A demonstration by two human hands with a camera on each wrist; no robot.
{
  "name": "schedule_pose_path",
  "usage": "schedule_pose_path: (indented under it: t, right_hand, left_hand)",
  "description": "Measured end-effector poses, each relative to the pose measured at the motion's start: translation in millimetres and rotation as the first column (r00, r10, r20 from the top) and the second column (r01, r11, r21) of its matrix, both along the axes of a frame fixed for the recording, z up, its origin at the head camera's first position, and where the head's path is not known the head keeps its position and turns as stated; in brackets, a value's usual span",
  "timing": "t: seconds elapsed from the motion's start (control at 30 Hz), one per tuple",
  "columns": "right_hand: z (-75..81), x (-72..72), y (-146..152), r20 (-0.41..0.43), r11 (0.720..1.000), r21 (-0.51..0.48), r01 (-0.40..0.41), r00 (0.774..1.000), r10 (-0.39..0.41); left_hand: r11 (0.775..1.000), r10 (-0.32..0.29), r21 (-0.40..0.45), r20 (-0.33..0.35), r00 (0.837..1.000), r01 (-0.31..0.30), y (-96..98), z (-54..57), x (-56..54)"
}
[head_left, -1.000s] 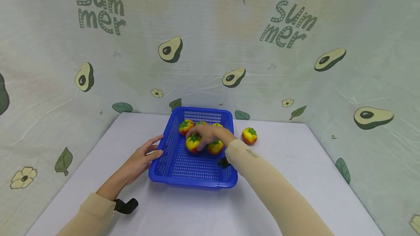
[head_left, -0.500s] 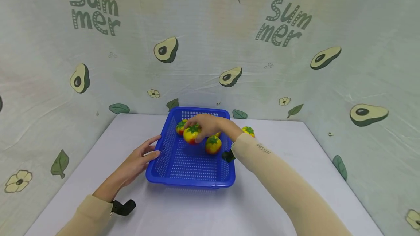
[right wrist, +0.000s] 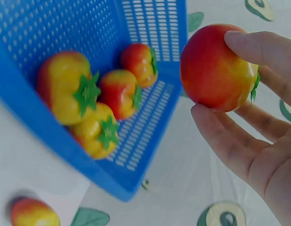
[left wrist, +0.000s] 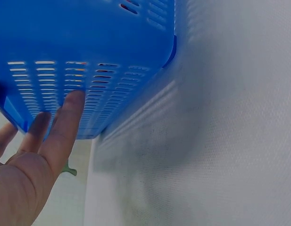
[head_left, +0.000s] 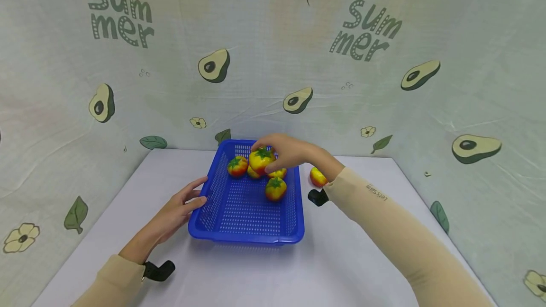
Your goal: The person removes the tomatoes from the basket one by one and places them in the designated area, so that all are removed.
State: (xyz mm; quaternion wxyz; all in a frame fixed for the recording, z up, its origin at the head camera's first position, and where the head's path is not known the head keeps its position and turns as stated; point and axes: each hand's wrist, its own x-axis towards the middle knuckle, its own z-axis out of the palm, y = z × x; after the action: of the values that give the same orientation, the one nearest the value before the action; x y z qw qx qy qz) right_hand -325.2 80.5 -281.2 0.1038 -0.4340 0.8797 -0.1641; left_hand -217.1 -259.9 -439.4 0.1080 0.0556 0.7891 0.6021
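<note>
My right hand [head_left: 287,150] pinches a red-and-yellow tomato [right wrist: 213,70] with a green star-shaped top between thumb and fingers. It holds the tomato above the far right part of a blue plastic basket [head_left: 247,238]. Inside the basket lie several similar tomatoes [head_left: 275,189], grouped toward its back and right; the held one partly hides them in the head view. At the basket's left side, my left hand [head_left: 181,207] touches the outer wall with its fingers fairly straight. The left wrist view has these fingers [left wrist: 65,132] against the slotted wall.
Another tomato [head_left: 317,177] sits on the white table [head_left: 358,231] to the right of the basket, partly behind the right wrist. A cloth [head_left: 256,27] printed with avocados hangs behind the table and at its sides. Each wrist wears a black camera mount [head_left: 159,271].
My right hand has lifted the tomato out from among the others, moving up and to the right. The left hand keeps its place at the basket. The head view has shifted slightly.
</note>
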Motion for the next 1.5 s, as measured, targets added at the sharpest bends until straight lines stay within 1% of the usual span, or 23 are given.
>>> schedule_pose_path:
  t: [0.17, 0.33, 0.53, 0.8, 0.93, 1.1, 1.37, 1.5]
  right_hand:
    - [8.2, 2.2, 23.1, -0.013, 0.999, -0.019, 0.046, 0.999, -0.046]
    - [15.9, 2.4, 47.1, -0.019, 0.994, -0.070, 0.088, 0.996, -0.090]
    - [15.1, 0.8, 79.7, -0.033, 0.977, -0.116, 0.180, 0.982, -0.185]
    - [2.8, -6.2, 120.9, -0.065, 0.954, -0.133, 0.269, 0.958, -0.279]
    - [-4.8, -6.9, 136.9, -0.075, 0.943, -0.120, 0.309, 0.945, -0.319]
    - [-14.9, -8.0, 155.3, -0.076, 0.924, -0.119, 0.363, 0.925, -0.373]
    - [-32.1, -13.4, 181.6, -0.072, 0.897, -0.106, 0.430, 0.896, -0.438]
    - [-44.2, -14.6, 192.1, -0.088, 0.894, -0.087, 0.439, 0.891, -0.446]
  left_hand:
    - [1.000, -0.004, -0.004, 0.006, 1.000, 0.004, -0.6, 0.1, 0.7]
    - [1.000, 0.002, -0.001, 0.003, 1.000, -0.002, -0.6, 1.1, 0.9]
    - [1.000, -0.005, 0.009, 0.008, 1.000, 0.004, 0.2, 2.0, 0.5]
    - [1.000, -0.005, 0.011, 0.007, 1.000, 0.005, 0.6, 0.5, -0.9]
    - [1.000, -0.004, 0.007, 0.006, 1.000, 0.004, 0.1, 0.2, -0.6]
    - [1.000, -0.003, 0.003, 0.005, 1.000, 0.003, 0.3, 0.2, 0.6]
    - [1.000, -0.005, -0.003, -0.003, 1.000, 0.005, 0.7, -0.2, 2.3]
    - [1.000, -0.006, -0.002, -0.005, 1.000, 0.006, 0.5, -0.1, 2.3]
